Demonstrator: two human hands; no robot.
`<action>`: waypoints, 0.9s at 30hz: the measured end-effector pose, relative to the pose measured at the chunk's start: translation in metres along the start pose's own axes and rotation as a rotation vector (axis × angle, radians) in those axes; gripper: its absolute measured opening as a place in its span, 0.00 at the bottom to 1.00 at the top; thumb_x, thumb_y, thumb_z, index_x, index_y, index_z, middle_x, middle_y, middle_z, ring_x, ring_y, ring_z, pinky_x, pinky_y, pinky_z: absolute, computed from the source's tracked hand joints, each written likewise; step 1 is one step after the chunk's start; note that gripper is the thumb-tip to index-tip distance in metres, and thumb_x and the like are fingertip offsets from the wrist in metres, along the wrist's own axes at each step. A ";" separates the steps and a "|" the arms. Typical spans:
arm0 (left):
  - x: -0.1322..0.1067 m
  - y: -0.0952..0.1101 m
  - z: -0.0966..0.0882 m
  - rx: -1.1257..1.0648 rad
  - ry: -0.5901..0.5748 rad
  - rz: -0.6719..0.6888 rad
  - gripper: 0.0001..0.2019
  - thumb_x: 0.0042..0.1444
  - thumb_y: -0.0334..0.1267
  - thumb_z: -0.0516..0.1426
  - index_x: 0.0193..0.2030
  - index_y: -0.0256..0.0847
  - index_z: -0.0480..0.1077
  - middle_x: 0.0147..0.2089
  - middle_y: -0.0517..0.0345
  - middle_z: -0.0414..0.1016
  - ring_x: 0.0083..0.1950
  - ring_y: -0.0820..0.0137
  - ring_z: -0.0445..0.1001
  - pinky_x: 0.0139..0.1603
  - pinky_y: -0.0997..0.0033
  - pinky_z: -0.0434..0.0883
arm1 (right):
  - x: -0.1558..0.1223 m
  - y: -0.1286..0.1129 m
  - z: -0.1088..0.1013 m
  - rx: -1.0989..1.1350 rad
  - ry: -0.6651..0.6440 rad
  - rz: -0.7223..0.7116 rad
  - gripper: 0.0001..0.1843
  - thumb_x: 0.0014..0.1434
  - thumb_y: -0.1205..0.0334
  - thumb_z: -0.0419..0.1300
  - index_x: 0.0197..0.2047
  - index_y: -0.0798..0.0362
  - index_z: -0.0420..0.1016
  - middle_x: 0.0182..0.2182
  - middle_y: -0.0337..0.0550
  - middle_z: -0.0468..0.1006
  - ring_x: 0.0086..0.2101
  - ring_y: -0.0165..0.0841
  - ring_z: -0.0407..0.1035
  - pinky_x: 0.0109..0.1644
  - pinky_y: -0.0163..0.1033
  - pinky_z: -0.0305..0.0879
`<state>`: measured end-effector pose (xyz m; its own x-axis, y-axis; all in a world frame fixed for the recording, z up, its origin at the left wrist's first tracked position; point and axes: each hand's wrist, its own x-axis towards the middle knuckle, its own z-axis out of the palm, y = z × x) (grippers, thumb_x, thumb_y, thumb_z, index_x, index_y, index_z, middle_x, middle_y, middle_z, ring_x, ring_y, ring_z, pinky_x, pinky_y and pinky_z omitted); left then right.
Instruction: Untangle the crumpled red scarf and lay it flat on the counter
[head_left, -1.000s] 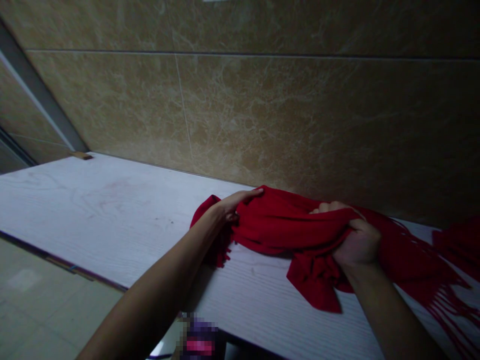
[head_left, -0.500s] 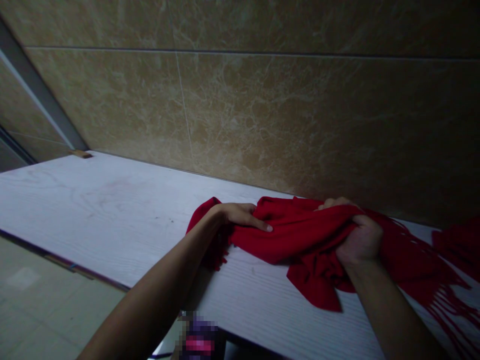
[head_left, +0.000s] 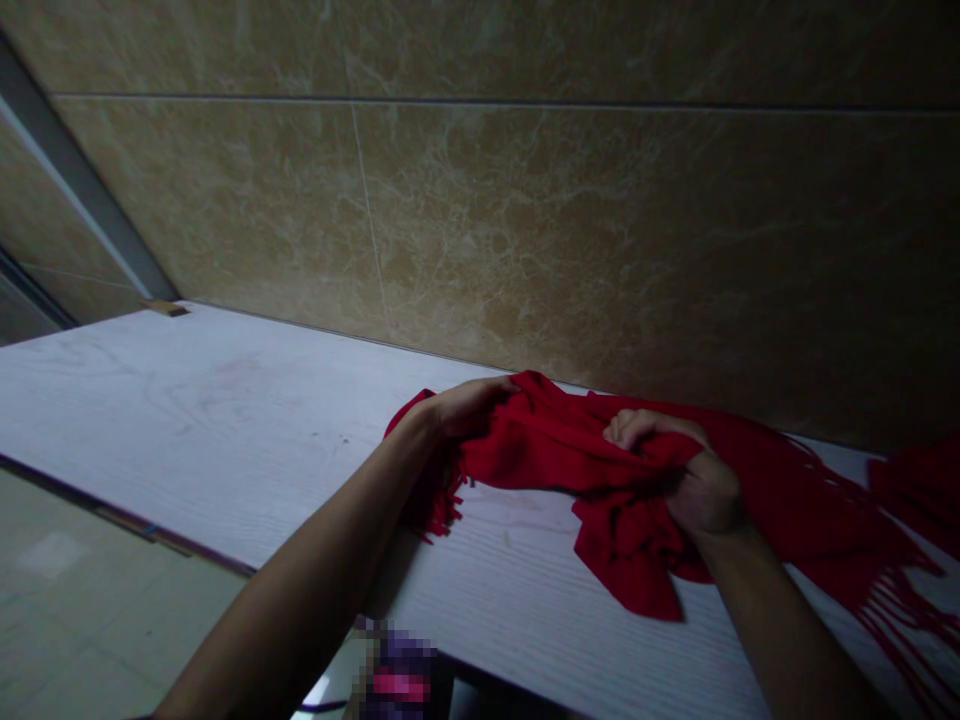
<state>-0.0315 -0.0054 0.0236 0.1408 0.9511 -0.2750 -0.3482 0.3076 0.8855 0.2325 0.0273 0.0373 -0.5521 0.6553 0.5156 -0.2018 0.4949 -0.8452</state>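
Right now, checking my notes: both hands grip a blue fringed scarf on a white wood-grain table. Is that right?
No: the head view shows the fringed scarf is red, not blue. The left hand and right hand do grip it on the white wood-grain table.

The head-worn camera looks forward and down from close above a white wood-grain tabletop, facing a beige marble-patterned tiled wall, aimed at the person's left hand and right hand, with a pale tiled floor at lower left.
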 end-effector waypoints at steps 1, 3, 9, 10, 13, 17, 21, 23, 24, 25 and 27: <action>0.000 0.000 0.001 -0.047 -0.007 -0.001 0.06 0.57 0.36 0.61 0.31 0.36 0.74 0.26 0.58 0.79 0.23 0.74 0.74 0.25 0.78 0.70 | 0.000 0.000 0.000 -0.007 -0.013 -0.009 0.12 0.53 0.54 0.56 0.24 0.48 0.77 0.23 0.43 0.72 0.29 0.41 0.67 0.38 0.47 0.65; 0.000 0.000 0.003 -0.108 -0.043 0.007 0.08 0.58 0.39 0.63 0.36 0.35 0.76 0.30 0.55 0.82 0.28 0.71 0.79 0.33 0.75 0.75 | 0.000 0.001 -0.001 -0.048 -0.037 -0.024 0.11 0.53 0.57 0.55 0.26 0.48 0.79 0.25 0.42 0.73 0.31 0.40 0.67 0.38 0.45 0.63; -0.011 0.001 0.006 0.114 -0.122 0.010 0.19 0.50 0.48 0.70 0.42 0.36 0.78 0.39 0.50 0.85 0.38 0.65 0.82 0.45 0.70 0.76 | -0.001 0.000 0.001 -0.251 -0.099 0.018 0.12 0.52 0.65 0.53 0.26 0.48 0.79 0.25 0.40 0.72 0.29 0.37 0.66 0.35 0.42 0.60; -0.013 0.000 0.005 0.175 -0.121 0.014 0.18 0.49 0.47 0.70 0.42 0.37 0.78 0.39 0.50 0.85 0.39 0.65 0.82 0.45 0.70 0.76 | -0.001 0.000 0.000 -0.257 -0.075 0.012 0.13 0.52 0.65 0.53 0.26 0.47 0.79 0.25 0.40 0.72 0.30 0.37 0.66 0.37 0.42 0.61; -0.013 -0.005 0.002 0.328 -0.144 0.047 0.17 0.45 0.44 0.71 0.40 0.39 0.79 0.36 0.55 0.84 0.38 0.65 0.80 0.43 0.71 0.75 | 0.000 0.002 -0.001 -0.190 0.040 -0.027 0.14 0.54 0.63 0.53 0.26 0.47 0.79 0.26 0.41 0.74 0.32 0.38 0.68 0.42 0.44 0.62; -0.006 -0.010 0.003 0.565 -0.134 0.033 0.11 0.43 0.34 0.68 0.35 0.37 0.78 0.32 0.59 0.82 0.35 0.66 0.77 0.41 0.71 0.73 | 0.004 0.000 0.001 0.023 0.179 -0.009 0.14 0.54 0.54 0.55 0.21 0.48 0.75 0.22 0.43 0.72 0.29 0.40 0.66 0.38 0.46 0.63; 0.002 -0.006 0.004 0.786 0.093 0.071 0.06 0.42 0.26 0.63 0.29 0.37 0.76 0.27 0.63 0.77 0.32 0.71 0.72 0.33 0.76 0.67 | 0.004 -0.009 0.003 0.230 0.197 0.078 0.17 0.54 0.49 0.55 0.20 0.47 0.74 0.18 0.41 0.67 0.24 0.37 0.63 0.32 0.45 0.63; 0.005 -0.004 0.002 0.759 0.216 0.049 0.04 0.43 0.27 0.64 0.25 0.37 0.74 0.23 0.64 0.72 0.27 0.73 0.67 0.27 0.76 0.62 | 0.003 -0.011 0.000 0.289 0.202 0.101 0.19 0.53 0.47 0.55 0.19 0.47 0.74 0.17 0.41 0.66 0.23 0.37 0.64 0.33 0.46 0.65; 0.007 -0.004 0.001 0.733 0.271 0.033 0.05 0.45 0.28 0.64 0.23 0.37 0.73 0.20 0.65 0.69 0.24 0.74 0.64 0.24 0.76 0.59 | 0.002 -0.012 -0.003 0.296 0.217 0.110 0.19 0.53 0.47 0.55 0.19 0.48 0.74 0.17 0.41 0.67 0.24 0.38 0.66 0.34 0.47 0.66; 0.007 -0.003 -0.001 0.700 0.310 0.019 0.08 0.47 0.29 0.64 0.21 0.38 0.71 0.18 0.65 0.66 0.22 0.76 0.61 0.21 0.75 0.56 | 0.002 -0.012 -0.005 0.291 0.245 0.116 0.19 0.53 0.47 0.55 0.18 0.48 0.74 0.18 0.42 0.68 0.25 0.39 0.68 0.35 0.48 0.67; 0.008 -0.003 -0.003 0.643 0.326 0.002 0.12 0.52 0.31 0.61 0.20 0.39 0.67 0.16 0.66 0.63 0.19 0.77 0.57 0.19 0.75 0.53 | 0.002 -0.011 -0.010 0.263 0.326 0.120 0.19 0.52 0.47 0.55 0.18 0.48 0.74 0.19 0.42 0.69 0.28 0.41 0.70 0.38 0.48 0.68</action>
<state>-0.0323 0.0018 0.0179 -0.1784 0.9428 -0.2816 0.2808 0.3230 0.9038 0.2419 0.0288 0.0488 -0.3081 0.8663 0.3931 -0.3744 0.2694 -0.8873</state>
